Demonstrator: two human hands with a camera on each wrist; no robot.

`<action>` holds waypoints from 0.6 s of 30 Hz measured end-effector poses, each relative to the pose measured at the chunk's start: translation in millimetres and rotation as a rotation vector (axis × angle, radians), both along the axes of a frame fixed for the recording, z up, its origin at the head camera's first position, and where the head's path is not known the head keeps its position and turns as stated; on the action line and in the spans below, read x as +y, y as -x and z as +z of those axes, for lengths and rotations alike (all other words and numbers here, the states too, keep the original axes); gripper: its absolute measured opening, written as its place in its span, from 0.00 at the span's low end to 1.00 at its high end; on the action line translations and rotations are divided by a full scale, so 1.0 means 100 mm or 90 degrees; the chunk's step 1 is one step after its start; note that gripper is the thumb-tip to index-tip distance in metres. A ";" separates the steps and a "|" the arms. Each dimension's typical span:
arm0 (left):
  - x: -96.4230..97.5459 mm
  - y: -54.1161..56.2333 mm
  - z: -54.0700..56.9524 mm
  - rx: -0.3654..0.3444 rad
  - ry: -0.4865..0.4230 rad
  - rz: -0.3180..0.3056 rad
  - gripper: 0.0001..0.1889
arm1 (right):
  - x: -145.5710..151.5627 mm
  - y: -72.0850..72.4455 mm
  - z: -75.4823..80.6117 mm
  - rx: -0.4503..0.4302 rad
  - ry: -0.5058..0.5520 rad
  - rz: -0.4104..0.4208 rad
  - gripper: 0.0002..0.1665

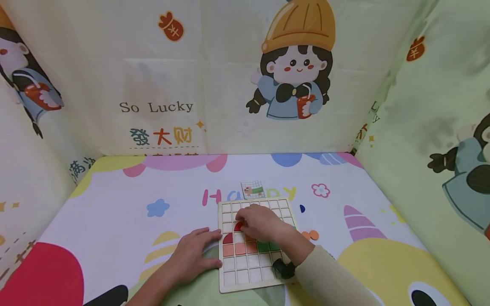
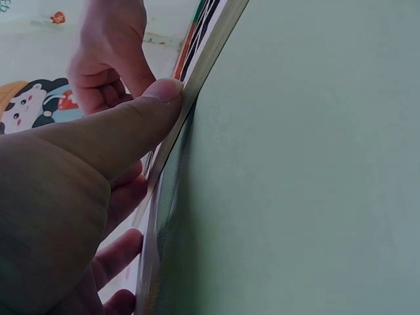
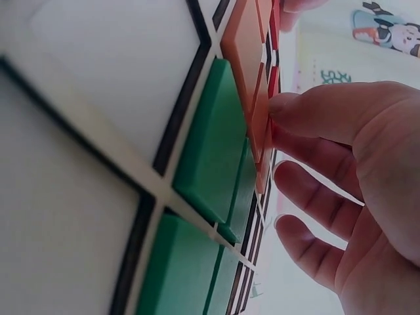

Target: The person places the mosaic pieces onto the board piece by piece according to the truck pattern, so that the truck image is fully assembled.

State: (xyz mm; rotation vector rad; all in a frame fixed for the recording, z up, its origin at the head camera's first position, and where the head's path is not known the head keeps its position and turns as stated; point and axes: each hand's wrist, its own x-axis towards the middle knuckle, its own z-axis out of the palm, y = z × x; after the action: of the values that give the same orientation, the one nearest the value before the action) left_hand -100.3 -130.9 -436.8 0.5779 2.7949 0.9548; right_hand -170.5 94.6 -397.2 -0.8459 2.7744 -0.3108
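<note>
A pale wooden grid board (image 1: 245, 287) lies on the table with square cells, some filled with coloured pieces. My right hand (image 1: 262, 223) is over its upper middle, thumb and forefinger pinching a red curved-edged piece (image 1: 237, 227) at a cell; the fingers partly cover it. Another red piece (image 1: 227, 239) lies in the left column. Below it runs a row of salmon squares (image 1: 240, 249), then green squares (image 3: 213, 144) to the right. My left hand (image 1: 195, 255) rests against the board's left edge, its thumb (image 2: 141, 115) pressing the rim and its fingers extended.
Beyond the board lies a small picture card (image 1: 253, 189) with a gridded animal design. Right of the board are orange round pieces (image 1: 314, 235) and a dark blue half-round piece (image 1: 302, 208). A black object (image 1: 283, 268) is by my right wrist. Printed cloth walls surround the table.
</note>
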 end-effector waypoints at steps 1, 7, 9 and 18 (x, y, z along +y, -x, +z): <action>0.00 0.00 0.00 -0.002 0.000 0.001 0.35 | 0.00 0.00 0.00 -0.001 0.001 0.000 0.15; 0.01 -0.01 0.02 -0.009 0.003 0.001 0.36 | 0.02 0.02 -0.01 -0.004 0.009 -0.002 0.16; 0.01 -0.01 0.02 -0.008 0.002 0.001 0.36 | 0.02 0.02 -0.02 -0.003 0.010 0.000 0.16; 0.01 -0.01 0.03 -0.006 0.000 0.002 0.35 | 0.03 0.01 -0.02 -0.010 0.018 0.002 0.15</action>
State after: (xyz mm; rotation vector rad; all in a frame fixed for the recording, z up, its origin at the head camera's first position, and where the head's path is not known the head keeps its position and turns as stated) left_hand -98.8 -130.0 -433.6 0.5683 2.7887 0.9556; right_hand -171.6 97.3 -399.1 -0.8509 2.7601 -0.3545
